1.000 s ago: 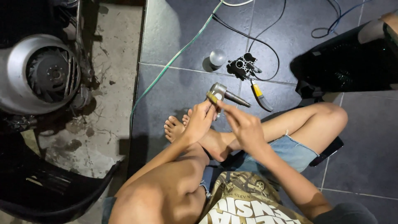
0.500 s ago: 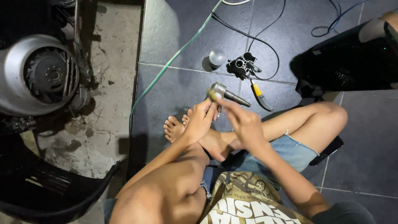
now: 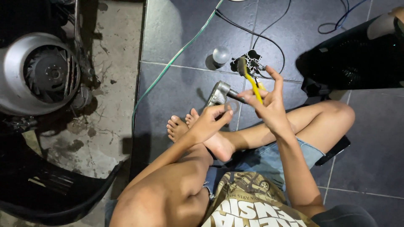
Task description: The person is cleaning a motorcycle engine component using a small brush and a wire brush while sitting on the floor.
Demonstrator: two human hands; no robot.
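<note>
I sit cross-legged on dark floor tiles. My left hand (image 3: 209,122) grips a silvery angled metal part (image 3: 218,92) with a short shaft, just above my toes. A thin ring (image 3: 229,106) sits at its fingertips. My right hand (image 3: 269,103) is raised beside it, with the index finger stretched up. It holds a yellow-handled tool (image 3: 252,84), and the thumb rests near the shaft of the metal part. The tool's dark head points toward a small black part (image 3: 251,59) on the floor.
A silver engine fan housing (image 3: 40,75) and a black scooter body panel (image 3: 50,189) stand at the left on rough concrete. A green wire (image 3: 168,67), black cables (image 3: 269,29) and a small round dome (image 3: 221,54) lie on the tiles. Another black panel (image 3: 357,54) is at the upper right.
My right hand left the metal part, picked the yellow-handled tool up off the floor and lifted it. My left hand still holds the metal part.
</note>
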